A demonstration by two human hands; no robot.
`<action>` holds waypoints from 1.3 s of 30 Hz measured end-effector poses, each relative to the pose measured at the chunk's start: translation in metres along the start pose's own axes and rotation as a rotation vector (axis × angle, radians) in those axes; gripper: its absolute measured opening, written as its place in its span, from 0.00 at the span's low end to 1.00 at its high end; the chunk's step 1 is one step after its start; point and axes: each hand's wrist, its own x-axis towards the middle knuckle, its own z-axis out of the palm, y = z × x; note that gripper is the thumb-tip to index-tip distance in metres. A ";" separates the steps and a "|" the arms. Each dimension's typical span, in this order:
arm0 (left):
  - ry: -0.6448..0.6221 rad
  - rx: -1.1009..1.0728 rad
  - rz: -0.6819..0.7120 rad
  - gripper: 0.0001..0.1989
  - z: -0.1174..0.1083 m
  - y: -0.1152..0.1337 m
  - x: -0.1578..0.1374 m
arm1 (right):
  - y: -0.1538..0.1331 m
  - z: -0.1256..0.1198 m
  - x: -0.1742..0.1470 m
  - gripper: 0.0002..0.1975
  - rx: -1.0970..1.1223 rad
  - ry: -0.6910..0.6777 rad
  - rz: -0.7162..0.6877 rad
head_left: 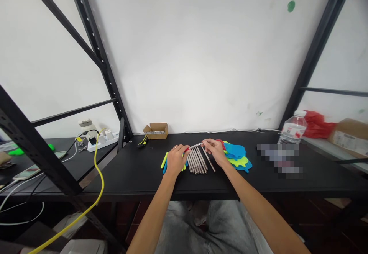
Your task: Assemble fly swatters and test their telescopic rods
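Observation:
My left hand [175, 159] is closed on a short red handle [186, 149], most of it covered by the fingers. A thin metal rod [196, 145] runs from that handle to my right hand [214, 150], which pinches the rod's other end. Beneath and between the hands, several silver metal rods [197, 162] lie side by side on the black table. Yellow and blue handles [165, 161] lie around my left hand, partly hidden by it. Beside my right hand is a pile of flat blue and yellow-green pieces [236, 155], with a red piece [221, 143] at its near-hand edge.
A small open cardboard box [156, 131] and a black-and-yellow tool [143, 142] stand at the back left. A water bottle [293, 127] and a red bag [317, 124] are at the right. Black shelf posts flank the table [129, 173]; a yellow cable [100, 177] hangs left.

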 end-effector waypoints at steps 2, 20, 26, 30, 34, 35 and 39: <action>-0.005 0.006 0.002 0.14 0.000 0.000 0.000 | 0.000 0.000 -0.001 0.19 -0.013 -0.008 0.005; 0.004 0.034 0.012 0.14 0.005 -0.002 -0.004 | -0.001 0.002 -0.005 0.20 -0.063 -0.059 -0.003; 0.012 0.034 0.015 0.13 0.005 -0.002 -0.003 | 0.000 0.003 -0.005 0.20 -0.033 -0.061 0.021; 0.037 0.021 -0.001 0.13 0.006 -0.001 -0.002 | -0.002 0.005 -0.006 0.20 -0.019 -0.053 0.032; 0.081 0.024 -0.041 0.12 0.006 -0.004 -0.002 | -0.006 -0.001 -0.007 0.24 -0.055 -0.001 0.058; 0.096 0.024 -0.055 0.12 0.006 -0.005 -0.003 | -0.008 -0.006 -0.006 0.24 -0.086 0.028 0.061; 0.151 0.000 -0.112 0.12 0.006 -0.007 -0.004 | -0.022 -0.031 0.007 0.21 -0.347 0.141 0.011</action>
